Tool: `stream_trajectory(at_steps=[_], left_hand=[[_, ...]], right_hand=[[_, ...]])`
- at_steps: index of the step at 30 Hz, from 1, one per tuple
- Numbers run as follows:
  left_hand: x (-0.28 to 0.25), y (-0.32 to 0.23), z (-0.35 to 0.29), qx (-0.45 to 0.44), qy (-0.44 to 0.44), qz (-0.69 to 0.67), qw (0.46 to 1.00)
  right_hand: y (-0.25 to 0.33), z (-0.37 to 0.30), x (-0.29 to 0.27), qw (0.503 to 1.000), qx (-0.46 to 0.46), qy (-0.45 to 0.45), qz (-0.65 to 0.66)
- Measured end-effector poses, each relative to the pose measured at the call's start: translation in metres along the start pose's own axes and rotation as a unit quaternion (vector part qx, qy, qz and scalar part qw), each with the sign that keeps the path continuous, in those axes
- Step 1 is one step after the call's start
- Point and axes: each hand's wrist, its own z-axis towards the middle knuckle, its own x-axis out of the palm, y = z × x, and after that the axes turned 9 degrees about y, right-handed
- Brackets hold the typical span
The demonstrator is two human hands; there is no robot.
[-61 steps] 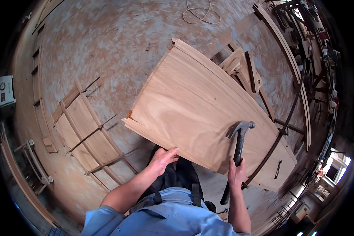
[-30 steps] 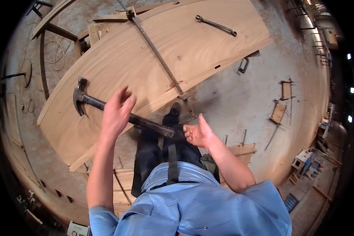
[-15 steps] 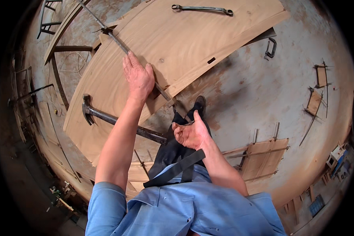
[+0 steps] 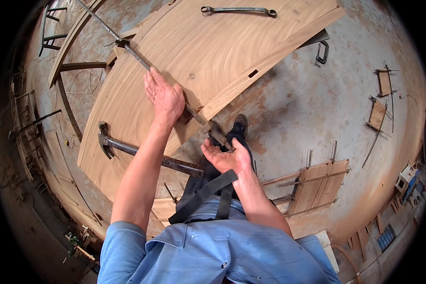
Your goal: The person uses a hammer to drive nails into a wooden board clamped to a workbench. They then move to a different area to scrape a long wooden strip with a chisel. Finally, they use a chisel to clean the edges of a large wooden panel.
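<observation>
A long metal bar clamp [image 4: 136,56] lies across a broad, curved wooden panel [image 4: 213,57]. My left hand [image 4: 165,98] is laid over the bar from above, fingers on one side and thumb on the other. The clamp's screw end [image 4: 217,131] sticks out past the panel's near edge. Right by that end, my right hand [image 4: 228,157] is palm up, its fingers apart and slightly curled. Whether it touches the screw handle, I cannot tell. A claw hammer [image 4: 123,146] rests on the panel to the left, its handle passing beneath my left forearm.
A double-ended ring spanner [image 4: 239,10] lies on the panel's far part. On the floor to the right are a C-clamp [image 4: 322,53], small clamped boards [image 4: 377,115] and a larger clamped panel [image 4: 319,187]. Curved wooden frame pieces [image 4: 70,94] stand at the left.
My right hand has shifted slightly left and its fingers have opened out more. My left hand stays on the bar. The whole view has turned a little.
</observation>
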Motion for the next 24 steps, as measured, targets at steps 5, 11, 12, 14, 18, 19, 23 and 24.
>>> stream_trajectory(at_steps=[5,11,12,14,18,19,23,24], left_hand=[[0.001,0.001,0.001,-0.003,0.003,0.0,1.0],[0.003,0.012,0.003,0.014,0.0,0.03,0.999],[0.004,0.017,0.004,0.018,-0.002,0.037,0.999],[0.002,0.016,0.005,0.018,0.003,0.04,0.999],[0.0,0.013,0.004,0.02,0.016,0.053,0.998],[-0.001,0.011,0.005,0.02,0.019,0.051,0.998],[0.0,0.011,0.006,0.006,0.015,0.049,0.999],[-0.001,0.01,0.007,0.006,0.016,0.047,0.999]], right_hand=[[-0.008,-0.008,-0.006,0.993,-0.003,0.07,0.095],[-0.003,0.013,-0.015,0.981,-0.061,0.092,0.159],[-0.001,0.012,-0.016,0.978,-0.047,0.094,0.181],[-0.002,0.016,-0.018,0.973,-0.027,0.099,0.205],[-0.009,0.021,-0.009,0.983,-0.1,0.06,0.141],[-0.007,0.028,-0.015,0.983,-0.107,0.092,0.119],[-0.001,0.05,-0.04,0.958,-0.174,0.224,-0.053],[0.005,0.052,-0.048,0.951,-0.173,0.246,-0.065]])
